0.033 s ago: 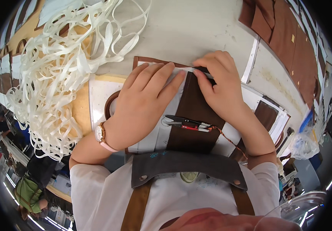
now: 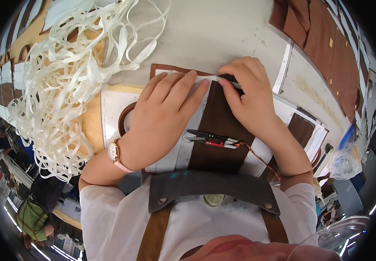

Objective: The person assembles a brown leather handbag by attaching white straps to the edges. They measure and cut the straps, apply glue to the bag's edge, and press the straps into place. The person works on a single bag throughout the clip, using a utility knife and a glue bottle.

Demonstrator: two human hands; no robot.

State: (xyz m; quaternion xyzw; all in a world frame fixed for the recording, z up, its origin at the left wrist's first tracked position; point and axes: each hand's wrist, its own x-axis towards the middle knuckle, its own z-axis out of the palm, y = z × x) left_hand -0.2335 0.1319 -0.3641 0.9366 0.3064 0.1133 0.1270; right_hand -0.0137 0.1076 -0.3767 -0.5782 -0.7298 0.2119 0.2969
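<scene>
A flat bag piece with a white lining and a dark brown panel (image 2: pixel 222 113) lies in front of me. My left hand (image 2: pixel 164 102) rests flat on the white part, its fingers stretched toward the far edge. At that edge my right hand (image 2: pixel 251 93) pinches the panel between thumb and fingers. Something dark shows beneath those fingers; its kind is hidden. Small thread snips (image 2: pixel 212 138) with a red part and a braided cord lie across the panel. A brown handle loop (image 2: pixel 124 119) curves out beside my left wrist.
At the left, a tangled heap of white tape (image 2: pixel 66 74) spreads over the table. Brown pieces (image 2: pixel 323 52) are stacked at the far right. Another brown-and-white piece (image 2: pixel 303 130) lies by my right forearm, near a clear plastic bag (image 2: pixel 344 163).
</scene>
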